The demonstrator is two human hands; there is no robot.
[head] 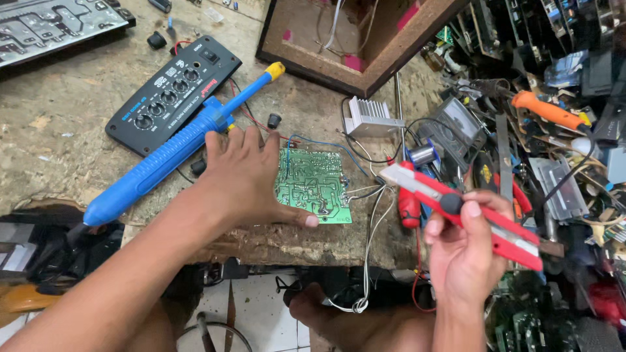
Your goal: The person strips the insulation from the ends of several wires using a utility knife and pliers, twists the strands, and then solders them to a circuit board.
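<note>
Nearest to my view, the right hand (464, 251) is closed around a red utility knife (464, 212), thumb on its black slider, blade end pointing up-left; the knife is held above the bench edge, clear of the board. Largest item, the wooden workbench (65, 150), carries the rest; a black control panel with knobs (171, 92) lies at upper left; a blue desoldering pump (171, 151) lies diagonally across the panel's lower edge. My left hand (244, 179) rests flat with fingers spread, covering the left part of a green circuit board (316, 186); wires run from the board to a small silver heat sink (370, 117).
</note>
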